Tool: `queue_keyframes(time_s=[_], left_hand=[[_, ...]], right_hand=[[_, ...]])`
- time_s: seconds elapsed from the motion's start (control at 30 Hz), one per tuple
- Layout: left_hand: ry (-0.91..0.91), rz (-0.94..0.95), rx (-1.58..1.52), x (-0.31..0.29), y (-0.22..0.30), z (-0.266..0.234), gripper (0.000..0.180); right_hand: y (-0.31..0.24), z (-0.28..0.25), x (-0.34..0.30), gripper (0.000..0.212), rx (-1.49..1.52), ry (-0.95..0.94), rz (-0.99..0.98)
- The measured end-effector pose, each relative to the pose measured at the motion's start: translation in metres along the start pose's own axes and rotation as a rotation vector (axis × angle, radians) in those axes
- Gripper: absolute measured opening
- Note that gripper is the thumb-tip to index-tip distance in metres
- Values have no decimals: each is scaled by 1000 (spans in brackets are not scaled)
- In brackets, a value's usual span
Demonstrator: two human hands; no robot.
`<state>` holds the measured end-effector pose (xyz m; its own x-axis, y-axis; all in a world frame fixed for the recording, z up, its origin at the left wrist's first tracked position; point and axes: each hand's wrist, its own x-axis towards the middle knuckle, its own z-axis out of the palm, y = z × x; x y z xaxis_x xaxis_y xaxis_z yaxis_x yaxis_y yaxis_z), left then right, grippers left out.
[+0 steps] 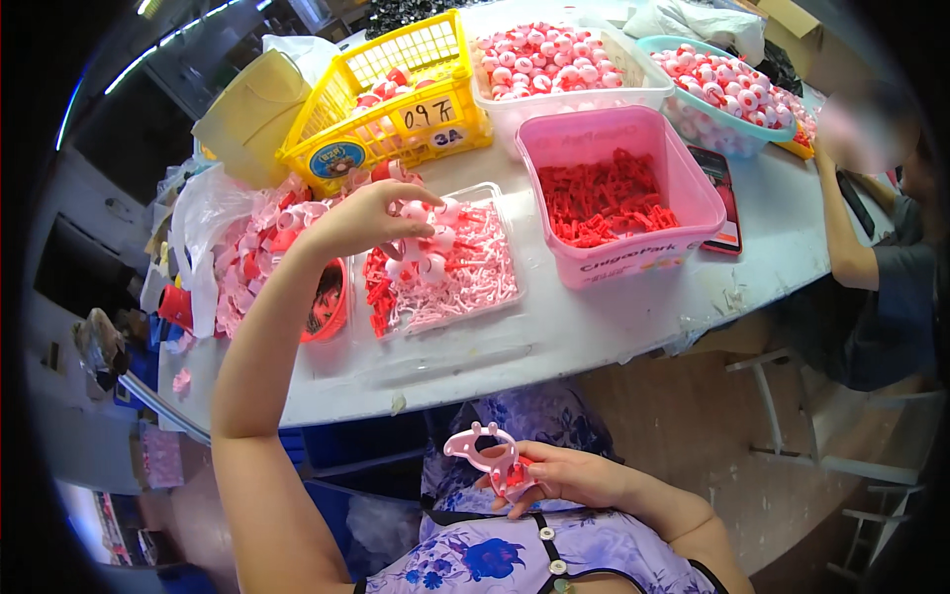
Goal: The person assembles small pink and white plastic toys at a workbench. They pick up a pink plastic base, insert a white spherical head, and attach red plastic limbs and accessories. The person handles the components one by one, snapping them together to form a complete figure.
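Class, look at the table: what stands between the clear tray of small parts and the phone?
In the head view, a pink bucket of red pieces stands between tray and phone.

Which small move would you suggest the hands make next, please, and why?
I would probably have the left hand pinch one red-and-white ball at the clear tray: it is right at those balls, though whether it grips one is unclear. The right hand holds a pink animal-shaped frame, so the left seems better placed to pick.
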<state>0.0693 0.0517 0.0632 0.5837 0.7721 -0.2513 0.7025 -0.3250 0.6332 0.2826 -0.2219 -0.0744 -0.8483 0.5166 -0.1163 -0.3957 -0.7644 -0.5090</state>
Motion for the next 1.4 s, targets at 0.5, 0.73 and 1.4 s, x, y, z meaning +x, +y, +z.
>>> queue_keyframes(time_s=[0.5,0.73,1.4], left_hand=[[411,10,-1145,-69,-51,54,30],[535,116,-914,-89,-70,83,31],[1385,300,-641,-122,-70,150,34]], right_hand=[[14,35,8,48,205,227,-362],[5,42,25,52,187,295,-389],[-13,16,50,55,1,145,-277]])
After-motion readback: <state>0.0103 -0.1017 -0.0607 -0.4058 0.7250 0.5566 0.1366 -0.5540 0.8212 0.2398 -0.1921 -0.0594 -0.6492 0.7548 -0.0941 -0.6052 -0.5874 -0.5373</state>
